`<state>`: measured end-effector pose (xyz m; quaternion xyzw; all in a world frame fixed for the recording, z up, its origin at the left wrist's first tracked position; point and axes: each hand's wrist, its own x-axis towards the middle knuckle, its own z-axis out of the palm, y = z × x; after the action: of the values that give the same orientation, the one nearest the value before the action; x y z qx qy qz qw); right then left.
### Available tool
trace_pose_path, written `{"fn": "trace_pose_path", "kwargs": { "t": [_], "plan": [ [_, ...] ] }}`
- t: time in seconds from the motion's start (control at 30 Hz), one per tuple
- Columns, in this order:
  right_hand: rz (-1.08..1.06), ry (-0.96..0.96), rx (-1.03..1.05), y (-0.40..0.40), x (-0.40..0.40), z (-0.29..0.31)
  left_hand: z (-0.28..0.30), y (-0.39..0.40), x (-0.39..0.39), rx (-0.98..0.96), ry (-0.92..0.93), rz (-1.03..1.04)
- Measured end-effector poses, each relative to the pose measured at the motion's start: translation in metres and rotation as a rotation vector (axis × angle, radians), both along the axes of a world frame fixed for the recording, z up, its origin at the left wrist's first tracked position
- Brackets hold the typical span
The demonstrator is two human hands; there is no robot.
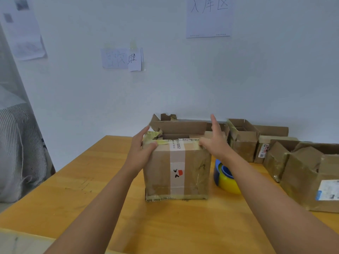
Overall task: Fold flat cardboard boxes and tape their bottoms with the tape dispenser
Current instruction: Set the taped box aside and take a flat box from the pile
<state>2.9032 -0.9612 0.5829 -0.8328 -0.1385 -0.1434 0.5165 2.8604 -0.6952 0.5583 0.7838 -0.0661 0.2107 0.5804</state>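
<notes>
A brown cardboard box (194, 173) with a white tape strip down its front stands upright in the middle of the wooden table (91, 197). Its top flaps stand open. My left hand (140, 149) lies against the box's upper left corner, thumb on the front edge and fingers straight along the side. My right hand (215, 140) is at the upper right corner, thumb touching the top edge and fingers straight, pointing up. The blue and yellow tape dispenser (226, 177) lies on the table just right of the box, partly behind my right forearm.
Several folded brown boxes stand along the table's right side, the nearest (311, 178) bearing a white label, and another (244, 142) near the wall. Paper notes hang on the white wall. A striped cloth bundle (20, 149) sits left of the table.
</notes>
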Motion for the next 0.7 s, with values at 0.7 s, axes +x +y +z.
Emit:
{"fn": "trace_pose_path", "kwargs": {
  "t": [0.7],
  "plan": [
    [-0.105,-0.290,-0.274,-0.002,-0.015,-0.026,0.012,0.012,0.001,0.573,-0.012,0.101]
  ]
}}
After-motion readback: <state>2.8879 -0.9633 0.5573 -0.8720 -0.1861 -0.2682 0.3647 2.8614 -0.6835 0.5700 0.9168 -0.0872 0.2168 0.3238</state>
